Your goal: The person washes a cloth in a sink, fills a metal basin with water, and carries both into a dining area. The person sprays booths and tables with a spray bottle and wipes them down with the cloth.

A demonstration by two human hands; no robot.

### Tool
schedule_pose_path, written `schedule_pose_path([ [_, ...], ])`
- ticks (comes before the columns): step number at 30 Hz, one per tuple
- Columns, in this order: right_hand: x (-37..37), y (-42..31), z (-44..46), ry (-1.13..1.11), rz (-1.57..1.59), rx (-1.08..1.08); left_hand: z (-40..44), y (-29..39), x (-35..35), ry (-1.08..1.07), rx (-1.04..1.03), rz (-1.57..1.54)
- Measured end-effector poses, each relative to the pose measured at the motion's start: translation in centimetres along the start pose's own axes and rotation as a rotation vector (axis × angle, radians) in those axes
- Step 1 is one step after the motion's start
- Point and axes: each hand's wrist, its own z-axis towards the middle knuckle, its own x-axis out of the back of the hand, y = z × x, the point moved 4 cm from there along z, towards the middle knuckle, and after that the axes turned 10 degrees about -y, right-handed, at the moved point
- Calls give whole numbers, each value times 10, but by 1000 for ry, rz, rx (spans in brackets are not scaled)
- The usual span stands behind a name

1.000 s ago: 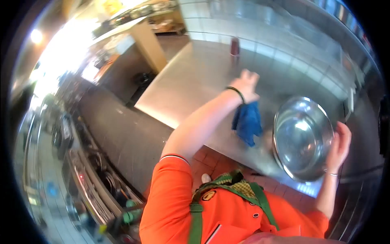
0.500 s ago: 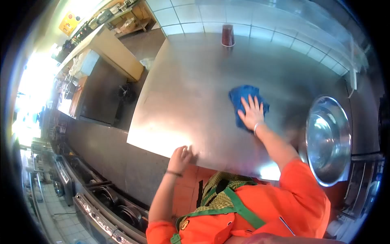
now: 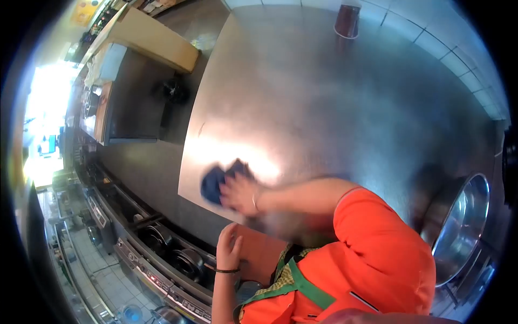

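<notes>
My right hand (image 3: 240, 194) lies over a dark blue cloth (image 3: 213, 184), its fingers spread and somewhat blurred. The cloth is bunched against the metal tabletop (image 3: 302, 108), close to the table's near left corner. Part of it is hidden under my palm. A thin band circles my right wrist. Just off the table's near edge is my left hand (image 3: 229, 243), with nothing in it and its fingers loosely bent and apart. A dark band sits on that wrist.
A dark red cup (image 3: 347, 21) stands at the table's back by the tiled wall. At the right edge is a large shiny metal bowl (image 3: 461, 232). Cooking equipment (image 3: 154, 275) with dark pans runs along the lower left, and a box-like cabinet (image 3: 156, 38) stands beyond the table.
My right hand has swept the blue cloth from the table's middle right to its near left corner. The view has shifted, and my left hand appears lower.
</notes>
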Motion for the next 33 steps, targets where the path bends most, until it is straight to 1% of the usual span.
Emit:
schedule_pose_path([
  [1, -29, -33, -15, -45, 50, 151, 5, 10, 6, -10, -8, 14],
  [2, -22, -45, -46, 61, 68, 255, 8, 22, 9, -27, -103, 165],
  [3, -18, -36, -59, 7, 91, 267, 8, 30, 9, -58, -211, 305],
  [4, 13, -15, -62, -152, -9, 43, 12, 26, 11, -59, -203, 258],
  [5, 28, 27, -77, 164, -28, -165, 15, 22, 13, -82, -204, 257],
  [6, 54, 84, -99, 226, -156, -436, 19, 20, 14, -67, -224, 281],
  [7, 113, 169, -175, 222, -173, -1049, 17, 19, 18, -34, -237, 313],
  [8, 129, 198, -240, 376, -289, -1281, 22, 16, 15, -53, -273, 294],
  [9, 133, 213, -304, 405, -245, -1525, 19, 6, 13, -66, -287, 273],
  [10, 137, 200, -358, 438, -59, -1811, 14, 3, 10, -95, -290, 271],
  [11, 110, 190, -394, 557, -173, -1969, 3, -4, 9, -122, -279, 259],
  [12, 80, 181, -409, 566, -163, -2077, -1, -11, 5, -134, -290, 257],
  [13, 73, 155, -401, 455, -116, -2098, -2, -22, 1, -166, -261, 213],
  [14, 58, 130, -388, 478, -206, -2037, -4, -31, -1, -191, -232, 171],
  [15, 51, 101, -365, 428, -246, -1933, -6, -31, -3, -184, -243, 171],
  [16, 35, 70, -339, 392, -347, -1779, -7, -28, -10, -224, -326, 233],
  [17, 30, 43, -309, 382, -197, -1602, -6, -22, -17, -261, -403, 301],
  [18, 8, 24, -283, 492, -219, -1311, 0, -21, -24, -267, -444, 328],
  [19, 12, -8, -254, 586, -66, -997, 4, -17, -30, -273, -485, 359],
  [20, 5, -29, -229, 543, 292, -924, 5, -1, -34, -247, -531, 221],
  [21, -16, -44, -209, 587, 732, -844, 6, 17, -39, -221, -576, 83],
  [22, -13, -80, -193, 621, 1505, -545, -1, 35, -44, -267, -586, -350],
  [23, -10, -120, -180, 615, 2257, -405, -12, 54, -47, -320, -578, -781],
  [24, -19, -149, -168, 310, 2539, -153, -29, 76, -51, -454, -638, -1095],
  [25, -11, -179, -152, 377, 2348, 113, -46, 98, -56, -610, -680, -1413],
  [26, -28, -167, -133, 427, 2224, 304, -64, 116, -62, -649, -759, -1537],
  [27, -43, -156, -115, 489, 2099, 495, -63, 120, -65, -688, -750, -1535],
  [28, -60, -146, -98, 553, 1982, 676, -56, 123, -59, -584, -752, -1564],
  [29, -39, -170, -119, 597, 1903, 476, -52, 127, -56, -470, -756, -1590],
  [30, -16, -197, -141, 614, 1821, 279, -53, 134, -53, -104, -841, -1370],
  [31, 14, -237, -158, 1130, 1723, -210, -55, 143, -61, -127, -849, -1367],
  [33, 25, -265, -189, 827, 1640, -411, -73, 154, -68, 519, -1082, -648],
])
